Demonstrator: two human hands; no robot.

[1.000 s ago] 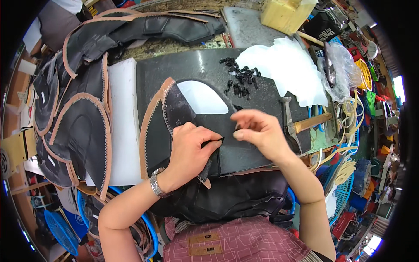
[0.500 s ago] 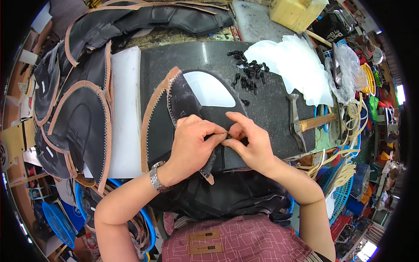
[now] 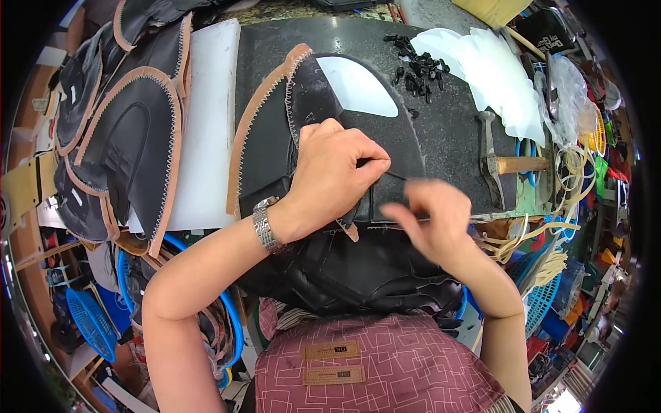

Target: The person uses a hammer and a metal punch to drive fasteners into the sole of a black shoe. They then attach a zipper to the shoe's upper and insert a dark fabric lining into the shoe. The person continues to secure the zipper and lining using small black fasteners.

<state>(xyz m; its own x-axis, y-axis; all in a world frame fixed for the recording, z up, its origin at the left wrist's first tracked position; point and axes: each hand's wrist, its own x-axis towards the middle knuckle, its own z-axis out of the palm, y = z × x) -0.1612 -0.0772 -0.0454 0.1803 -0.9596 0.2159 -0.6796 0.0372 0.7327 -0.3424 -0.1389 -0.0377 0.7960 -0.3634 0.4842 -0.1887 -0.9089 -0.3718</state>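
Observation:
A dark leather-like panel (image 3: 265, 148) with tan, zigzag-stitched edging lies in front of me, a white rounded insert (image 3: 361, 86) in its far part. Over its middle, my left hand (image 3: 330, 165) is closed, thumb and forefinger pinched together. A thin black strip (image 3: 395, 175) runs from those fingertips toward the right. My right hand (image 3: 437, 217), blurred by motion, is just right of the panel's near part with thumb and forefinger apart; nothing shows between them. A pile of small black pieces (image 3: 420, 72) lies on the dark work surface (image 3: 447, 131) beyond.
White translucent sheets (image 3: 499, 82) are stacked at far right, with a wooden-handled hammer (image 3: 523, 164) nearer. Left of the panel stands a white board (image 3: 206, 131), beside more tan-edged black panels (image 3: 127, 138). Black material (image 3: 351, 268) hangs at the bench's near edge. Blue baskets (image 3: 89, 323) flank the bench.
My right hand has come away from the left, moving right and toward me, its thumb and forefinger now apart. My left hand keeps its pinch. The whole view has shifted, so the bench sits higher.

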